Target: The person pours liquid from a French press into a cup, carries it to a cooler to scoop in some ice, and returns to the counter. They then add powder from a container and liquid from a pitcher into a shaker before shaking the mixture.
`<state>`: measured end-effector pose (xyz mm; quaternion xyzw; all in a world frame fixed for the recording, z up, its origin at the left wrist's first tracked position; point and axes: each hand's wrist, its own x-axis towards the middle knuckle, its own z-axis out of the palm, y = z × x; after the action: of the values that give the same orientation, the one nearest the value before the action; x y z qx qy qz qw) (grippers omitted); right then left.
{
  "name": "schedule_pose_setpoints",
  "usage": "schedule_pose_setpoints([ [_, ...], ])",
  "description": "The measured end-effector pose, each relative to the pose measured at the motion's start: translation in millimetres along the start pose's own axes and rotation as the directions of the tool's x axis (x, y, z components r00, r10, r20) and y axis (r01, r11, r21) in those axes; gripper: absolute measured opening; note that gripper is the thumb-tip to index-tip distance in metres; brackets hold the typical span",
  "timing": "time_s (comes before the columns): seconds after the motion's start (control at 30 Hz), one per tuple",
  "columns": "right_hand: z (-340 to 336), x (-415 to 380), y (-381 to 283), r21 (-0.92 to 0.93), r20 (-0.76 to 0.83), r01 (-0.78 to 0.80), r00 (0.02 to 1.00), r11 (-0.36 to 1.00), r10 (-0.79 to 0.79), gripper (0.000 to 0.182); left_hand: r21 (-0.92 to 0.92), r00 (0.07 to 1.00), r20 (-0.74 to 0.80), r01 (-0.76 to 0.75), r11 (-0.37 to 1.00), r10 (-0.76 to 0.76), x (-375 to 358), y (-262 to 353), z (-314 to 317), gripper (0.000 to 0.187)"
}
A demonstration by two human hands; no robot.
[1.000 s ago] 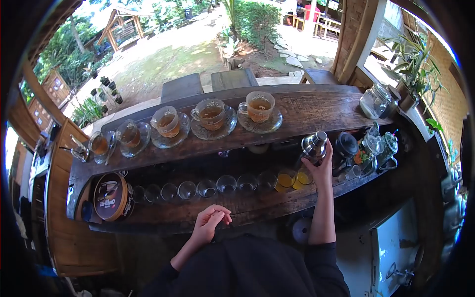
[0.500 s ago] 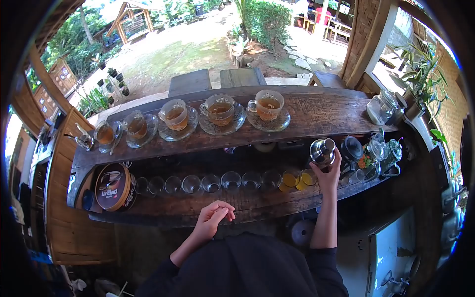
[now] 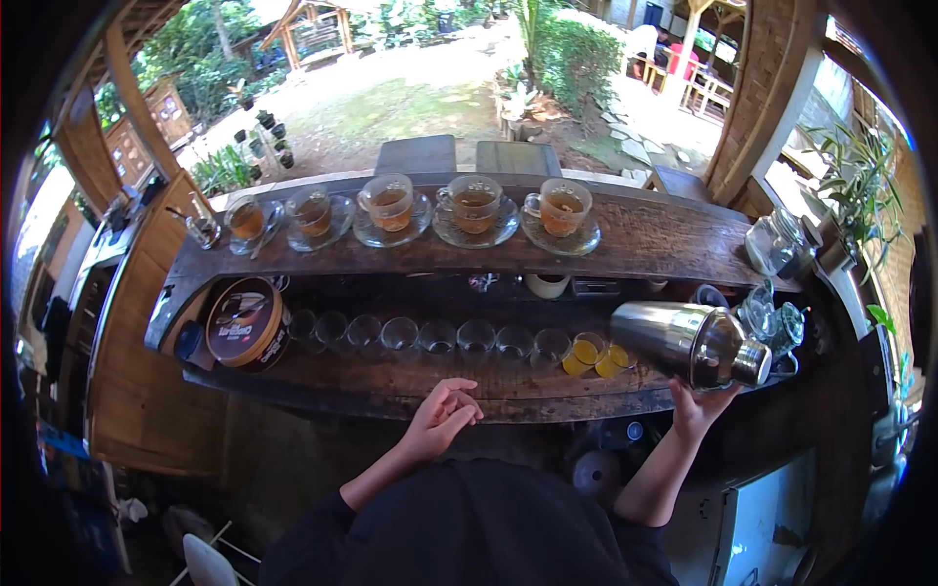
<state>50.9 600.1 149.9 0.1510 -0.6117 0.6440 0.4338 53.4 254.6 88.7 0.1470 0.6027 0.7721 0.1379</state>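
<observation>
My right hand is closed around a steel cocktail shaker, gripping it near its shoulder and cap. The shaker lies almost on its side, base to the left and cap to the lower right, raised in front of the lower shelf. My left hand hovers at the shelf's front edge, fingers loosely bent and apart, with nothing in it. Behind it runs a row of clear glasses. Two glasses at the right end hold yellow-orange liquid, the rightmost one partly hidden by the shaker.
Several glass cups of brown drink stand on saucers along the upper wooden counter. A round chocolate tub is at the shelf's left end. Glass jugs and a lidded jar stand at the right.
My right hand has raised the shaker towards the camera and tipped it from upright to nearly horizontal. My left hand's fingers have loosened slightly. The view has shifted.
</observation>
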Motion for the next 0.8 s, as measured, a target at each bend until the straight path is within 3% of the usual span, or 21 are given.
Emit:
schedule_pose_setpoints([
  [0.07,-9.1,-26.8,17.1,0.145,0.057,-0.222,0.975,0.964,0.216,0.104,0.153,0.996,-0.003,-0.086,0.985,0.087,-5.8,-2.1,0.4,0.041],
  [0.1,6.7,-28.3,14.3,0.160,0.130,-0.284,0.956,0.946,0.265,0.105,0.243,0.998,0.014,-0.066,0.968,0.064,-9.5,1.5,-2.9,0.055],
  [0.13,30.5,-31.2,7.9,0.168,0.204,-0.344,0.929,0.924,0.309,0.105,0.248,0.998,-0.002,-0.068,0.966,0.070,-12.2,6.2,-4.6,0.055],
  [0.2,76.0,-36.1,-2.1,0.209,0.404,-0.446,0.850,0.870,0.338,0.107,0.415,0.998,-0.010,-0.049,0.908,0.059,-16.1,17.2,-8.2,0.078],
  [0.23,90.9,-44.9,2.7,0.190,0.486,-0.486,0.802,0.853,0.349,0.108,0.415,0.997,-0.029,-0.048,0.909,0.067,-17.2,21.1,-10.8,0.078],
  [0.27,104.7,-54.1,7.3,0.167,0.562,-0.525,0.746,0.835,0.357,0.108,0.433,0.998,-0.010,-0.048,0.900,0.058,-18.9,25.0,-14.3,0.091],
  [0.3,121.2,-57.3,4.7,0.128,0.635,-0.513,0.700,0.849,0.327,0.100,0.451,0.999,0.012,-0.047,0.891,0.047,-22.6,27.3,-18.1,0.103],
  [0.33,137.4,-60.4,1.8,0.091,0.701,-0.495,0.648,0.864,0.297,0.092,0.452,0.999,-0.004,-0.043,0.891,0.051,-26.2,26.9,-20.6,0.103],
  [0.4,163.5,-71.6,-4.3,0.041,0.772,-0.596,0.529,0.802,0.354,0.090,0.442,0.990,0.033,-0.140,0.886,0.139,-29.3,25.3,-27.4,0.113],
  [0.43,176.7,-77.4,-6.0,0.043,0.777,-0.584,0.529,0.810,0.340,0.089,0.404,0.996,-0.029,-0.065,0.912,0.084,-34.3,25.4,-32.9,0.114],
  [0.6,232.6,-93.5,-8.5,0.007,0.829,-0.656,0.426,0.755,0.363,0.096,0.367,0.964,-0.183,-0.113,0.923,0.191,-52.4,21.9,-77.2,0.107],
  [0.67,256.4,-88.0,-16.1,0.007,0.868,-0.592,0.404,0.806,0.289,0.099,0.373,0.952,-0.211,-0.130,0.919,0.221,-61.3,29.9,-95.7,0.104],
  [0.73,281.4,-85.1,-31.4,0.030,0.800,-0.728,0.428,0.685,0.420,0.097,0.399,0.963,-0.175,-0.121,0.909,0.205,-69.7,41.3,-111.6,0.097],
  [0.77,291.7,-89.9,-15.9,0.119,0.789,-0.548,0.558,0.828,0.256,0.091,0.426,0.964,-0.178,-0.104,0.899,0.197,-73.5,46.9,-118.2,0.093],
  [0.8,301.3,-94.5,-12.6,0.117,0.790,-0.544,0.558,0.831,0.255,0.091,0.424,0.964,-0.177,-0.109,0.899,0.200,-77.1,49.4,-125.3,0.093],
])
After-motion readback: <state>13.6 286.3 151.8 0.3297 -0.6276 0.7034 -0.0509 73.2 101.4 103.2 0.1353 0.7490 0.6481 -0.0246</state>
